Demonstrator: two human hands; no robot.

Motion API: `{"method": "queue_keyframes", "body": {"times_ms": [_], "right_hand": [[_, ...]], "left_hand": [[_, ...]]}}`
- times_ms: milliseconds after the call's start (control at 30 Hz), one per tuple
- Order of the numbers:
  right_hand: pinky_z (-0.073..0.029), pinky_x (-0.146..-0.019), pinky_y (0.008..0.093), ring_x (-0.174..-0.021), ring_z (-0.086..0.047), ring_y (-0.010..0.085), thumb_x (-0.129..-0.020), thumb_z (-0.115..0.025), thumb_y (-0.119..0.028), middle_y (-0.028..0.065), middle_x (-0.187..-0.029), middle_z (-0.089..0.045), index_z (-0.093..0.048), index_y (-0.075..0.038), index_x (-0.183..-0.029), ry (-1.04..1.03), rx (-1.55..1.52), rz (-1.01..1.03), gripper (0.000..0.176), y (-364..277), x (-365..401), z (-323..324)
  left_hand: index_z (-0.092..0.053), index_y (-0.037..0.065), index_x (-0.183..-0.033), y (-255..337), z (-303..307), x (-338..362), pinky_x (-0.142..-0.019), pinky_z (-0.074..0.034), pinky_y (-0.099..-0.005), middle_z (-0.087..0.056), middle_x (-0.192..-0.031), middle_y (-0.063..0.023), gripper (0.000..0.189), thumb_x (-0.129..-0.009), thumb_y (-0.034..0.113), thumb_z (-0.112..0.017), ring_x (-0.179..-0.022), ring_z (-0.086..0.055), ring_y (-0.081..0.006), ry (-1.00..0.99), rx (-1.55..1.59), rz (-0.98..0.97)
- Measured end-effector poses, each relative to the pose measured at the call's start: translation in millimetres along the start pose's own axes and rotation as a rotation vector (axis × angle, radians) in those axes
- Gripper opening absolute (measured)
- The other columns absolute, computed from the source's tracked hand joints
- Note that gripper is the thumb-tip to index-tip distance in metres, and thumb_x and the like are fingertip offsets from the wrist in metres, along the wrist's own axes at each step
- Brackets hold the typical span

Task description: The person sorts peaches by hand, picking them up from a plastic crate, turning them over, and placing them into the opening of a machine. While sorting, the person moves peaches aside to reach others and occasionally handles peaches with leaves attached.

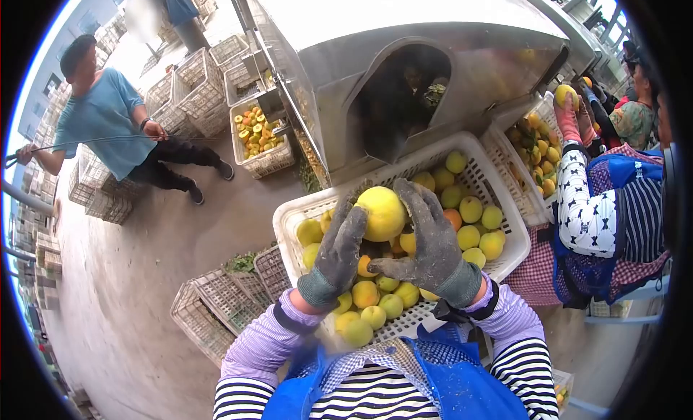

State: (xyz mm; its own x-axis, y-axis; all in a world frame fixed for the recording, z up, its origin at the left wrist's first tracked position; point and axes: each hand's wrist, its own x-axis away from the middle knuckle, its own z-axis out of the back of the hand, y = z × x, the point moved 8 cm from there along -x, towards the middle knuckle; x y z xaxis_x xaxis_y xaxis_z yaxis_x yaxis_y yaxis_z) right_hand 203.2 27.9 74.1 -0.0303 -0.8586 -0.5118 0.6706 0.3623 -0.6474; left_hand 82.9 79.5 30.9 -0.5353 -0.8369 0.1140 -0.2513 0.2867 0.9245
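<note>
Fruit (382, 213), large and yellow, sits between the gloved hands, above the crate's load. Left hand (334, 250): half curled, fingers and thumb against the near-left side of the fruit. Right hand (431, 250): spread wide, fingers along the fruit's right side, thumb stretched out below it; whether it presses on the fruit cannot be told. With so little visible support underneath, the round fruit could slip downward should the left grip slacken. Too hard a squeeze through thick gloves could bruise it, and the grit on them could scuff its skin. Beneath the hands, the white crate (286, 219) holds smaller fruits (373, 317); a dropped fruit could dent these. Just beyond the hands, the metal machine (325, 131) has a hard-edged opening (404, 95) where a careless reach could catch a sleeve. To the right, a co-worker's hand (567, 120) grips another fruit near a second crate (498, 149); crossing arms could jostle.
</note>
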Motion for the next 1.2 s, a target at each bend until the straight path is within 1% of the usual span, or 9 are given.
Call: {"method": "queue_keyframes", "body": {"times_ms": [200,400,600,633,733,867,967,1167,1200], "right_hand": [[-0.053,-0.086,0.0436,-0.102,-0.062,0.0362,-0.062,-0.087,-0.032,0.0187,-0.117,-0.059,-0.055,-0.003,-0.132,-0.004,0.329,0.039,0.082,0.0,-3.8,1.4],[-0.053,-0.082,0.049,-0.091,-0.065,0.0384,-0.067,-0.083,-0.044,0.0187,-0.101,-0.066,-0.064,-0.009,-0.117,0.047,0.454,-0.212,0.064,64.2,-58.5,1.1],[-0.054,-0.075,0.0463,-0.086,-0.066,0.0369,-0.072,-0.08,-0.048,0.0151,-0.099,-0.068,-0.066,-0.011,-0.114,0.195,0.569,0.124,0.058,89.9,-126.5,-22.4],[-0.053,-0.071,0.0449,-0.082,-0.066,0.0354,-0.075,-0.078,-0.048,0.0143,-0.096,-0.067,-0.066,-0.011,-0.116,0.266,0.547,0.182,0.057,60.8,-121.2,-4.0],[-0.052,-0.073,0.0425,-0.084,-0.066,0.0319,-0.079,-0.074,-0.048,0.0132,-0.1,-0.065,-0.066,-0.011,-0.118,0.089,0.43,0.26,0.054,38.9,-71.9,-30.7],[-0.049,-0.084,0.0457,-0.101,-0.062,0.0312,-0.068,-0.083,-0.044,0.0177,-0.116,-0.06,-0.054,-0.006,-0.126,-0.559,0.45,-0.005,0.075,97.9,7.2,-170.8],[-0.047,-0.09,0.0457,-0.106,-0.06,0.0321,-0.065,-0.084,-0.049,0.0172,-0.117,-0.06,-0.049,-0.003,-0.13,-0.539,0.624,-0.096,0.086,131.8,32.2,-224.1],[-0.041,-0.105,0.0475,-0.12,-0.056,0.0355,-0.065,-0.085,-0.051,0.0216,-0.128,-0.055,-0.045,-0.002,-0.137,-0.609,-0.111,-0.233,0.096,112.7,28.9,-157.5],[-0.041,-0.105,0.0478,-0.121,-0.054,0.0355,-0.065,-0.086,-0.05,0.0221,-0.13,-0.054,-0.044,-0.002,-0.138,-0.575,-0.179,-0.229,0.097,95.1,26.2,-138.9]], "left_hand": [[-0.037,0.001,-0.148,-36.1,29.7,-10.9,-0.076,-0.057,-0.0313,-0.06,-0.124,-0.0144,0.074,-0.101,0.059,-0.039,-0.102,-0.066,-0.0209,0.045,-0.382,-0.134],[-0.037,0.0,-0.148,6.3,35.6,3.9,-0.086,-0.052,-0.0341,-0.057,-0.129,-0.0142,0.079,-0.1,0.064,-0.034,-0.108,-0.061,-0.0213,0.077,-0.091,-0.118],[-0.038,0.004,-0.148,-2.5,108.4,5.4,-0.087,-0.05,-0.0335,-0.056,-0.129,-0.0133,0.07,-0.103,0.058,-0.035,-0.105,-0.06,-0.021,0.318,-0.162,-0.151],[-0.043,0.004,-0.144,10.4,115.2,12.2,-0.092,-0.05,-0.0342,-0.057,-0.128,-0.0135,0.056,-0.103,0.041,-0.048,-0.107,-0.061,-0.0218,0.389,-0.181,-0.17],[-0.051,0.001,-0.137,13.9,139.0,15.3,-0.096,-0.049,-0.0355,-0.06,-0.125,-0.0129,0.044,-0.099,0.022,-0.058,-0.111,-0.061,-0.0233,0.356,-0.694,-0.183],[-0.062,0.001,-0.124,4.3,94.1,14.3,-0.093,-0.051,-0.0378,-0.067,-0.112,-0.0223,0.036,-0.09,0.013,-0.062,-0.108,-0.066,-0.0313,-0.146,-1.484,-0.098],[-0.062,0.002,-0.124,-1.3,84.9,19.5,-0.09,-0.052,-0.0398,-0.067,-0.11,-0.0235,0.036,-0.091,0.015,-0.061,-0.106,-0.066,-0.0329,-0.114,-1.367,-0.031],[-0.046,0.0,-0.14,-31.3,123.2,22.6,-0.097,-0.05,-0.0393,-0.059,-0.127,-0.0229,0.054,-0.095,0.024,-0.063,-0.119,-0.059,-0.0304,0.194,-0.894,-0.217],[-0.043,0.0,-0.143,-36.3,114.6,22.9,-0.095,-0.052,-0.0374,-0.057,-0.129,-0.0197,0.055,-0.097,0.025,-0.061,-0.118,-0.059,-0.0277,0.131,-0.587,-0.048]]}}
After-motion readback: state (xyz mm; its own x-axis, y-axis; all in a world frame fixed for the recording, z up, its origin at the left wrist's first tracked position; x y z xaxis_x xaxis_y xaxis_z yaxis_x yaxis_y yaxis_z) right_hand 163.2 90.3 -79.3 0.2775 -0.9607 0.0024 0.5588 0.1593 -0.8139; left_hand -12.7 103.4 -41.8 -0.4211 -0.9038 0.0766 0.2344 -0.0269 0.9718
